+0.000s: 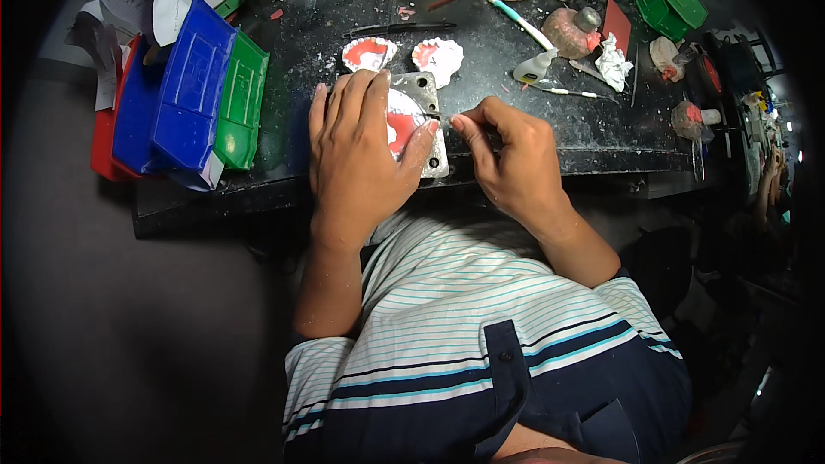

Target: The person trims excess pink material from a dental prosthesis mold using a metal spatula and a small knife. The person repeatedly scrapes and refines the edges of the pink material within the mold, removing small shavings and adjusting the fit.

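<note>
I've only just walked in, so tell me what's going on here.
A person's left hand lies over a square metal frame with white and pink material inside. The right hand seems to pinch a thin dark tool at the frame's right side. Two pink-and-white dental models lie just beyond on the black bench.

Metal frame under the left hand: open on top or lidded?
The metal frame is open: white and pink filling shows uncovered beside the left hand.
</note>
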Available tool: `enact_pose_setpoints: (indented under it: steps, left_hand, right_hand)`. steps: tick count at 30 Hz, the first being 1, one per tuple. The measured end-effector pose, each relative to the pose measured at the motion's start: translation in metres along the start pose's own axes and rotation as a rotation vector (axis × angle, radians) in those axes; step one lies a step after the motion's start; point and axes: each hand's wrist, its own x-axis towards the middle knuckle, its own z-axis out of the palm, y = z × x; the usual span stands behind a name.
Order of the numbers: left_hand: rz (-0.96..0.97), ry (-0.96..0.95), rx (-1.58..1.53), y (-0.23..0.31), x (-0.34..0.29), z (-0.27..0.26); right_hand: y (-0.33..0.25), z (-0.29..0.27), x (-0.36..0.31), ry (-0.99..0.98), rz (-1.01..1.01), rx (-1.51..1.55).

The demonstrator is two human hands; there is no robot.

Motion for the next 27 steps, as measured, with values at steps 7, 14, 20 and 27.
enact_pose_setpoints:
  steps: [7, 14, 20, 27]
  left_hand:
    - [0.257, -0.125, -0.107, -0.024, 0.007, -0.023]
    - [0.139, -0.065, 0.046, -0.002, -0.026, -0.021]
    - [0.049, -0.078, -0.07, -0.025, -0.038, -0.048]
    - [0.022, -0.098, -0.284, -0.05, -0.048, -0.053]
  right_hand:
    - [0.004, -0.019, 0.018, -0.097, 0.036, 0.182]
    - [0.011, -0.021, 0.027, -0.189, -0.131, 0.176]
    - [0.009, -0.023, 0.042, -0.263, -0.465, 0.002]
    - [-0.012, -0.008, 0.046, -0.363, -0.571, -0.042]
